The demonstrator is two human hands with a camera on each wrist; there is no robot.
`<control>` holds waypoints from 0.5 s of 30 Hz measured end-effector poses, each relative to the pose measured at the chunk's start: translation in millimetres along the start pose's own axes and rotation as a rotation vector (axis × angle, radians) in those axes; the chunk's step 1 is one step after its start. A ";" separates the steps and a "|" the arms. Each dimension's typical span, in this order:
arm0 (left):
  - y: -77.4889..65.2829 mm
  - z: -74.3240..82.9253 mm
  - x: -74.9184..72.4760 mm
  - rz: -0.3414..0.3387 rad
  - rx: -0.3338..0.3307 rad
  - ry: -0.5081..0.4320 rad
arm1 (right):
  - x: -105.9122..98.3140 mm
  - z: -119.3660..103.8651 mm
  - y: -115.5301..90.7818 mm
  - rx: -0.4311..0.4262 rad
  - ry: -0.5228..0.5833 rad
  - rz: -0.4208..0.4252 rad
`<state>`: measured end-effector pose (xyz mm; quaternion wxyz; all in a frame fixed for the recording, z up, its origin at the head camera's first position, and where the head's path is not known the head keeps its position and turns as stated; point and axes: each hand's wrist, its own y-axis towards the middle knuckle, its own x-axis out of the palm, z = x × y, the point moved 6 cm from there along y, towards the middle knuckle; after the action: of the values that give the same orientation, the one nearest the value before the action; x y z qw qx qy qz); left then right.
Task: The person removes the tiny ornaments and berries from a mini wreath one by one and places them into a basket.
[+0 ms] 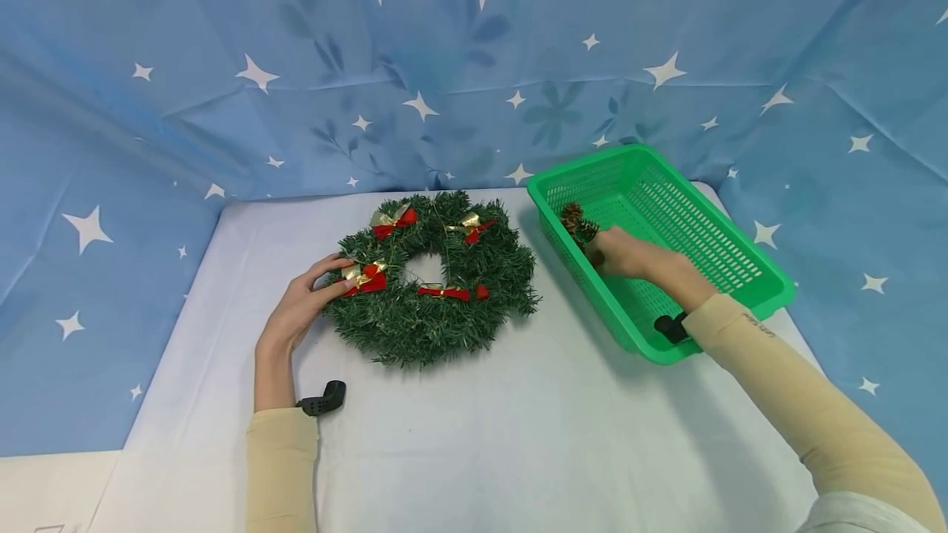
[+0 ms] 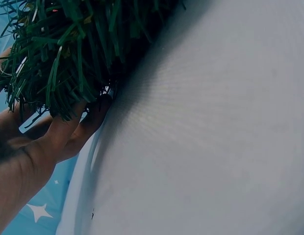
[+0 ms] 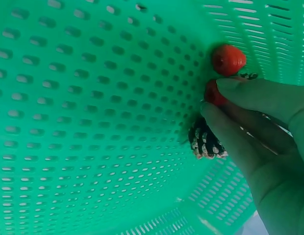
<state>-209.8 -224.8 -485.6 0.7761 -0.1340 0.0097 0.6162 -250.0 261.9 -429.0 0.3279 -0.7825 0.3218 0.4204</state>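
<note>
A green wreath (image 1: 437, 327) with several red and gold bows lies on the white table. My left hand (image 1: 296, 307) holds its left edge, with fingers beside the bow (image 1: 365, 278) there; in the left wrist view, other fingers (image 2: 68, 129) reach under the needles. Down in the green basket (image 1: 707, 229), my right hand (image 1: 629, 256) pinches a small red ball (image 3: 215, 93) between thumb and fingertip. A second red ball (image 3: 228, 59) sits just beyond it. Pine cones (image 1: 572, 219) lie along the basket's left wall, and one pine cone (image 3: 206, 139) shows beside my fingers.
The basket's raised green rim (image 1: 592, 282) stands between the wreath and my right hand. A blue star-patterned cloth (image 1: 474, 64) hangs behind the table and at both sides. Each wrist carries a small black camera (image 1: 326, 398).
</note>
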 end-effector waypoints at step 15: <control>0.9 -0.5 -0.2 0.002 0.002 -0.006 | 4.2 4.0 0.2 0.001 0.009 0.011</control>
<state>-210.7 -224.9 -486.2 0.7754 -0.1317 0.0082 0.6175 -250.1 263.9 -434.3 0.3245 -0.7825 0.3275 0.4185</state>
